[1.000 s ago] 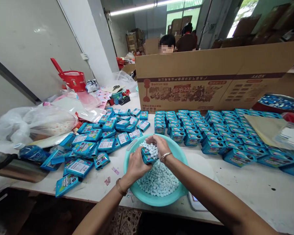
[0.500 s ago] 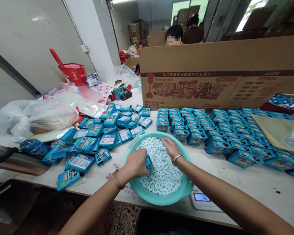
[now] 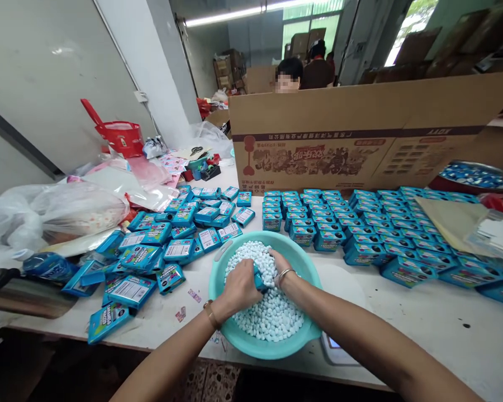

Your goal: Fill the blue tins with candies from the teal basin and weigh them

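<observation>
A turquoise plastic basin (image 3: 272, 349) full of small pale candies (image 3: 274, 324) sits at the table's front edge. My left hand (image 3: 240, 286) is closed around a small blue candy box (image 3: 259, 279), tilted down among the candies; its mouth is hidden. Just right of the box, my right hand (image 3: 281, 267) dips into the candies from the basin's right side, its fingertips buried, with candies heaped between it and the box. Left of the basin lies a loose pile of blue boxes (image 3: 142, 258). Behind and to the right, more blue boxes (image 3: 329, 237) stand in rows.
A white scale (image 3: 339, 354) is partly under the basin's right side. A large cardboard carton (image 3: 318, 162) walls off the back. At left are a metal flask (image 3: 29, 298), a blue bottle (image 3: 50, 267) and plastic bags (image 3: 67, 204). A person (image 3: 289, 72) is beyond the carton.
My right hand has moved down and left into the candies, closer to the box. My left hand still holds the box, now slightly deeper in. The camera view has shifted.
</observation>
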A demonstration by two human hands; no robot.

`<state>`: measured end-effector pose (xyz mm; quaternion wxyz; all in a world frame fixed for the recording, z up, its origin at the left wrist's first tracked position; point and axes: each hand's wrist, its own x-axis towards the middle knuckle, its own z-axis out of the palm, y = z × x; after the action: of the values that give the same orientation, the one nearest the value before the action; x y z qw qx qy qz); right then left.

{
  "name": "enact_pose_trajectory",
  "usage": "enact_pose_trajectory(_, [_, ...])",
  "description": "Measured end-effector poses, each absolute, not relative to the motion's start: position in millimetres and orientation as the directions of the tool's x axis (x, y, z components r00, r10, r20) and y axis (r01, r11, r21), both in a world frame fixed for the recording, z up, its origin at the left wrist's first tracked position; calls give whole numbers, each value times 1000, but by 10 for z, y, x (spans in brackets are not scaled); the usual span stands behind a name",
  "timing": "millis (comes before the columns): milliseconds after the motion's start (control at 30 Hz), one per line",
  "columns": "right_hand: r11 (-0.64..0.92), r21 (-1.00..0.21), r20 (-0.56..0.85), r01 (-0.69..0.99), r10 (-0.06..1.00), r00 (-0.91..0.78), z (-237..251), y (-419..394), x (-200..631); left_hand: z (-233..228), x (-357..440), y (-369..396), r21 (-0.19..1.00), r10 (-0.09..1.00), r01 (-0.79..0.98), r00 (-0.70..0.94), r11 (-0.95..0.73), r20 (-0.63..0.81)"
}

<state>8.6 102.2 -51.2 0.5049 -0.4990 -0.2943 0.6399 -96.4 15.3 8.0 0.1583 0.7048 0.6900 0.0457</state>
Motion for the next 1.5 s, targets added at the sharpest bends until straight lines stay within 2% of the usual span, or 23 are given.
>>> enact_pose_trajectory(67, [-345,-851,-364,-395,931,-29,-359,1004,76,40,-1002,87,438,998,897,-42,54,-37])
enact_pose_trajectory(133, [-338,-832,-351,-439,935,-54,-209,991,55,10,-1029,41,520,994,851,-106,73,35])
enact_pose_trajectory(433, [-193,-875,-186,-444,981,-60,111,931,25,74,-1054,70,595,964,801,-204,64,172])
enact_pose_trajectory(600, [-191,-873,-171,-450,982,-85,195,885,9,76,-1059,73,586,973,809,-172,49,155])
enact_pose_trajectory(733, [-181,-866,-154,-466,983,-96,275,865,-18,79,-1087,59,632,970,775,-178,33,168])
enact_pose_trajectory(1133, [-243,-872,-113,-425,945,-308,426,744,-61,40,-1187,42,739,969,674,-177,-8,172])
enact_pose_trajectory(1267, [-205,-876,-96,-437,961,-259,335,827,112,26,-1293,-45,799,976,602,-166,-13,141])
enact_pose_trajectory(1300, [-201,-898,-123,-391,969,-216,263,878,195,38,-1321,-72,791,979,611,-148,-19,138])
enact_pose_trajectory(1367, [-218,-961,-200,-168,972,-121,60,983,374,83,-1354,-109,722,987,691,-86,-39,135])
enact_pose_trajectory(1433, [-256,-959,-262,124,964,-33,-188,1054,519,139,-1337,-103,560,996,827,1,-50,89])
enact_pose_trajectory(1500, [-305,-916,-307,262,951,34,-426,1070,585,179,-1265,-51,350,996,934,81,-65,-31])
